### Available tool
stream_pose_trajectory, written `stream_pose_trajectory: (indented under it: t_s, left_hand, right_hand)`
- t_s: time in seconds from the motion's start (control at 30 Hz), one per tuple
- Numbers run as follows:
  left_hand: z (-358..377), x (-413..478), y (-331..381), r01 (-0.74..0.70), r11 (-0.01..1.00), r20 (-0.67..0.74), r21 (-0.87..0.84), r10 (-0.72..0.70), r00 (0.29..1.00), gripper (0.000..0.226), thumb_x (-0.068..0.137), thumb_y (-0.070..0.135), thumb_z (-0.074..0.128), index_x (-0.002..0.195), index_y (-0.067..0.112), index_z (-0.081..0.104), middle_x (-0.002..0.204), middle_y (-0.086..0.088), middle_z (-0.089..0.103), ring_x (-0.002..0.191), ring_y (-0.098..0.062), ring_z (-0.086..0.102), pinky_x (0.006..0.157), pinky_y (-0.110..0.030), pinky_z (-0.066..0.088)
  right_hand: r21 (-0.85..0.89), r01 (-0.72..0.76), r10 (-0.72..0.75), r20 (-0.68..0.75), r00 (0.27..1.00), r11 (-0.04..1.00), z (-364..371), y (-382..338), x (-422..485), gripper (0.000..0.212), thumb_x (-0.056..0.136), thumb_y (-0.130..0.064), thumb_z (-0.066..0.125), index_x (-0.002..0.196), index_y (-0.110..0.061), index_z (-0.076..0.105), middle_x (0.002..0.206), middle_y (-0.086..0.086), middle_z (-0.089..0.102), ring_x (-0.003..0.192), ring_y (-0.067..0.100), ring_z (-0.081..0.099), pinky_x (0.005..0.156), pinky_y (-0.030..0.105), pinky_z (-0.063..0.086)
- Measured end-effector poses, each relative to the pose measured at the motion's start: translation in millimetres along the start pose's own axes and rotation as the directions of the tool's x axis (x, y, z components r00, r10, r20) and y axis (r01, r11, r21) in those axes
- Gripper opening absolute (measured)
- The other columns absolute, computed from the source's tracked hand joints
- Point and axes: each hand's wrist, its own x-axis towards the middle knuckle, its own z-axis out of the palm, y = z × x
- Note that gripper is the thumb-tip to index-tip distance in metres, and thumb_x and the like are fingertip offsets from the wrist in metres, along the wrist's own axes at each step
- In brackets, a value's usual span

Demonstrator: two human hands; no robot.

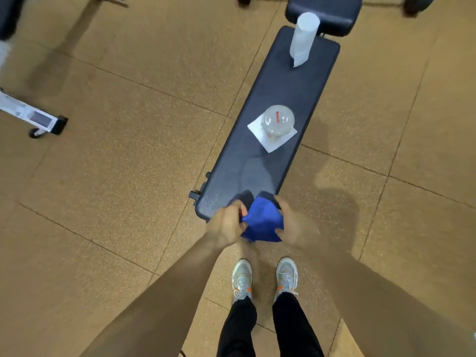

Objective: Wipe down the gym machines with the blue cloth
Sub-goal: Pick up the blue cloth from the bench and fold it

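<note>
Bare forearms reaching forward and down from the bottom edge, over silver trainers (241,279) with orange accents and black trouser legs, planted on the tan speckled floor (128,155). Left hand (226,225) with fingers curled round one side of the blue cloth (262,222); right hand (291,222), somewhat blurred, with fingers curled round the other side. Cloth bunched between the two, held right at the near end of the long dark padded surface (291,83) and overlapping its edge in the view; touching the pad or not, impossible to tell. Faint duller patch on the pad just beyond the cloth.

Farther along the surface, about mid-length, clear domed cup (277,121) with a red straw, standing on a white square napkin (273,144). At the far end, upright white paper-towel roll (304,34) with a loose sheet hanging down its side, well apart from the cup. Beyond it, separate dark seat pad (327,14), close to the end of the long pad.

Off to the left, white machine frame (33,119) with a black end cap and a small wheel, resting on the floor, well apart from the surface.
</note>
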Motion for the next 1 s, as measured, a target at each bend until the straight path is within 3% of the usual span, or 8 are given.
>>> stream_pose_trajectory:
  t_s: [0.1, 0.17, 0.27, 0.43, 0.57, 0.7, 0.87, 1.0]
  left_hand:
    - [-12, -49, 47, -0.146, 0.988, 0.031, 0.053, 0.144, 0.989, 0.021, 0.087, 0.016, 0.064, 0.093, 0.029, 0.05, 0.091, 0.0, 0.067, 0.088, -0.028, 0.063, 0.078, -0.038, 0.052]
    - [-14, -79, 82, -0.282, 0.954, 0.07, 0.104, 0.276, 0.959, 0.02, 0.085, 0.011, 0.059, 0.096, 0.027, 0.051, 0.092, 0.001, 0.065, 0.085, -0.026, 0.061, 0.069, -0.032, 0.049]
    - [-15, -124, 140, -0.468, 0.875, 0.163, 0.124, 0.447, 0.88, 0.024, 0.085, 0.003, 0.053, 0.092, 0.026, 0.051, 0.085, 0.003, 0.063, 0.073, -0.018, 0.061, 0.051, -0.014, 0.039]
    - [6, -194, 251, -0.766, 0.567, 0.398, 0.302, 0.655, 0.642, 0.019, 0.088, 0.01, 0.055, 0.1, 0.025, 0.057, 0.089, 0.006, 0.063, 0.081, -0.017, 0.059, 0.063, -0.032, 0.04]
    - [46, -246, 340, -0.885, 0.33, 0.525, 0.329, 0.714, 0.462, 0.022, 0.085, 0.008, 0.056, 0.094, 0.028, 0.058, 0.085, 0.009, 0.065, 0.08, -0.016, 0.061, 0.069, -0.037, 0.052]
    - [106, -301, 426, -0.946, 0.121, 0.622, 0.301, 0.727, 0.291, 0.022, 0.085, 0.007, 0.055, 0.095, 0.026, 0.06, 0.08, 0.017, 0.059, 0.08, -0.013, 0.059, 0.067, -0.035, 0.05]
    - [200, -373, 515, -0.955, -0.145, 0.732, 0.258, 0.675, 0.095, 0.023, 0.086, 0.013, 0.06, 0.09, 0.035, 0.056, 0.082, 0.015, 0.062, 0.076, -0.008, 0.058, 0.067, -0.032, 0.05]
    - [282, -434, 565, -0.928, -0.301, 0.807, 0.218, 0.591, -0.002, 0.02, 0.084, 0.017, 0.064, 0.089, 0.034, 0.054, 0.083, 0.01, 0.065, 0.077, -0.016, 0.061, 0.067, -0.035, 0.05]
  right_hand:
    - [0.18, 0.03, -0.033, 0.014, 0.999, 0.983, -23, 17, -72, 0.079, 0.079, -0.045, 0.053, 0.151, -0.018, 0.034, 0.13, 0.008, 0.061, 0.12, 0.032, 0.059, 0.102, 0.036, 0.044]
    - [0.17, -0.025, 0.033, -0.044, 0.999, 0.985, -35, 26, -125, 0.073, 0.087, -0.034, 0.057, 0.154, -0.018, 0.031, 0.133, 0.006, 0.061, 0.116, 0.027, 0.061, 0.09, 0.028, 0.044]
    - [0.259, -0.065, 0.121, -0.206, 0.971, 0.964, -35, 50, -204, 0.052, 0.091, -0.021, 0.059, 0.141, -0.025, 0.046, 0.106, -0.006, 0.065, 0.09, 0.018, 0.063, 0.073, 0.031, 0.047]
    - [0.475, -0.234, 0.437, -0.378, 0.816, 0.848, -25, 97, -325, 0.018, 0.097, -0.032, 0.055, 0.106, -0.018, 0.061, 0.088, 0.0, 0.065, 0.087, 0.025, 0.063, 0.071, 0.035, 0.049]
    - [0.654, -0.177, 0.6, -0.507, 0.619, 0.735, -13, 139, -408, 0.039, 0.094, -0.035, 0.061, 0.13, -0.021, 0.053, 0.116, 0.003, 0.059, 0.101, 0.021, 0.061, 0.081, 0.034, 0.048]
    - [0.645, -0.166, 0.624, -0.59, 0.513, 0.746, -10, 187, -480, 0.061, 0.091, -0.032, 0.062, 0.148, -0.033, 0.042, 0.127, 0.002, 0.044, 0.112, 0.023, 0.053, 0.089, 0.033, 0.046]
    - [0.739, -0.156, 0.741, -0.591, 0.32, 0.656, 6, 267, -568, 0.025, 0.084, -0.029, 0.065, 0.108, -0.023, 0.06, 0.114, -0.005, 0.044, 0.105, 0.022, 0.049, 0.08, 0.04, 0.05]
    - [0.827, -0.207, 0.85, -0.484, 0.209, 0.522, 37, 326, -649, 0.014, 0.078, -0.026, 0.063, 0.08, -0.02, 0.051, 0.084, -0.006, 0.053, 0.078, 0.02, 0.05, 0.056, 0.032, 0.036]
